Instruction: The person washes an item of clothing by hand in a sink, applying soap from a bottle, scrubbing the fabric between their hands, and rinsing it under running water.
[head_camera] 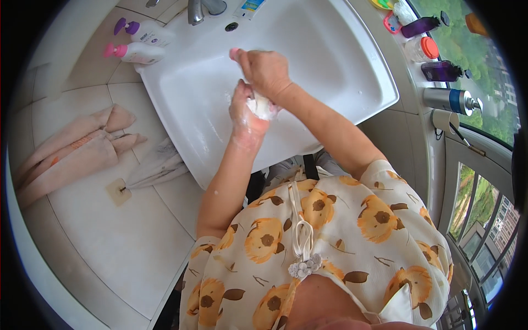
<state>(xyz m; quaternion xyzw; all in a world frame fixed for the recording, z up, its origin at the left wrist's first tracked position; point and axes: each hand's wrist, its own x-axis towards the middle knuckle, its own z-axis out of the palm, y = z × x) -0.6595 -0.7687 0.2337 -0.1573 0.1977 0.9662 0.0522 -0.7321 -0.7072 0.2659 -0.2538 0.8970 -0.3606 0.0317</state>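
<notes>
Over the white washbasin (173,97), my left hand (247,109) is turned up with a white, foamy lump (260,107) against its palm; whether it is soap, cloth or only lather cannot be told. White suds streak that wrist. My right hand (266,70) is curled just above it, its wrist close to the lump. A small pink tip (234,53) shows at the far end of the right hand's fingers, either a fingertip or a held thing. A metal faucet (196,14) stands at the basin's back edge, beyond both hands.
Two pump bottles, with a purple pump (132,28) and a pink pump (120,50), stand at the back left. A tube (249,8) lies by the faucet. Several bottles, including a silver pump bottle (443,100), line the right windowsill. Cloths (90,148) hang at left.
</notes>
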